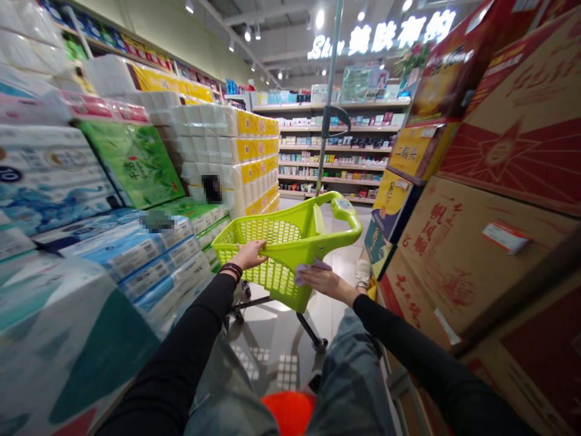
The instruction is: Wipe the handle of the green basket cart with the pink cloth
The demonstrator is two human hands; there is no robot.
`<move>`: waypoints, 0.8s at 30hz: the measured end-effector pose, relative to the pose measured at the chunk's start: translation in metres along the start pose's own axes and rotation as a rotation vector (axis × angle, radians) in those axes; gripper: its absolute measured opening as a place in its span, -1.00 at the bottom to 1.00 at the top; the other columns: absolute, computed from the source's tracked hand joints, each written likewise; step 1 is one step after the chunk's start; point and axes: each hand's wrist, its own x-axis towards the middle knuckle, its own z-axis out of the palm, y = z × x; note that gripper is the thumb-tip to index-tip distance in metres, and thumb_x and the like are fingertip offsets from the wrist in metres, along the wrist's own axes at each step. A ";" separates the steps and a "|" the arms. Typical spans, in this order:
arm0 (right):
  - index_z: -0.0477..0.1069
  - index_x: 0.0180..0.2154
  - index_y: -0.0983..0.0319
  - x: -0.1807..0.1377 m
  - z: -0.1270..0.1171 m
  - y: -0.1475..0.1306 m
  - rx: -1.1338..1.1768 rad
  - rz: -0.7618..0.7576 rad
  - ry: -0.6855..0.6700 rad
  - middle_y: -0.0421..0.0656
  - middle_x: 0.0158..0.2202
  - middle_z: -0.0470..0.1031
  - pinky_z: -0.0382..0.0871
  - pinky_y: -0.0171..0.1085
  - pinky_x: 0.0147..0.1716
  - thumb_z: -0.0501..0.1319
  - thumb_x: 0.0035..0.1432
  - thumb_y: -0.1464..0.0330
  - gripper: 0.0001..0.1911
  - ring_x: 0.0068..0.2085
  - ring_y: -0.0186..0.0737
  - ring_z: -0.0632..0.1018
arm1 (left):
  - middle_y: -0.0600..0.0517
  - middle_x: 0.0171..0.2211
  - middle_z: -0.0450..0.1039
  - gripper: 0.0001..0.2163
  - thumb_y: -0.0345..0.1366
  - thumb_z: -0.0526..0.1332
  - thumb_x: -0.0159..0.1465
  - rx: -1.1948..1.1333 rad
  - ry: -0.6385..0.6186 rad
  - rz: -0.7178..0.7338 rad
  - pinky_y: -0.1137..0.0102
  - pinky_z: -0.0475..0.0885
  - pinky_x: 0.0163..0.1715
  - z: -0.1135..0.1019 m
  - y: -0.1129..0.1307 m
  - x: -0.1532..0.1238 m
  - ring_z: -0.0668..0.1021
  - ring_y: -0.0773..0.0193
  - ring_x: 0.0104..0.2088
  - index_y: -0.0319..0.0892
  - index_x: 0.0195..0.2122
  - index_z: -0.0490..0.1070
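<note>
A lime-green shopping cart [285,284] with a perforated plastic basket stands in front of me, its handle toward the upper right. My left hand [249,253] grips the near rim of the basket, fingers curled over the edge. Against the basket's near side, below the handle, my right hand [324,282] presses a light purple cloth [306,272]. The cloth is bunched under the fingers and partly hidden by them. Dark legs with wheels show beneath the basket.
Packs of tissue paper [149,251] are stacked close on my left, with toilet-roll packs [213,151] behind. Cardboard boxes [490,242] rise close on my right. A grey pole [323,151] stands beyond the cart, before shelves of small goods [345,142]. A shoe [363,272] shows by the boxes.
</note>
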 end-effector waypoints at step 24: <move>0.46 0.27 0.20 0.011 -0.087 0.035 -0.088 0.216 0.066 -0.02 0.25 0.55 0.24 0.06 0.43 -0.01 0.53 0.47 -0.56 0.35 -0.14 0.45 | -0.16 0.25 0.49 -0.62 -0.14 0.25 0.34 -0.031 -0.021 0.017 -0.29 0.33 0.28 -0.005 -0.005 -0.006 0.48 -0.15 0.28 -0.05 0.16 0.44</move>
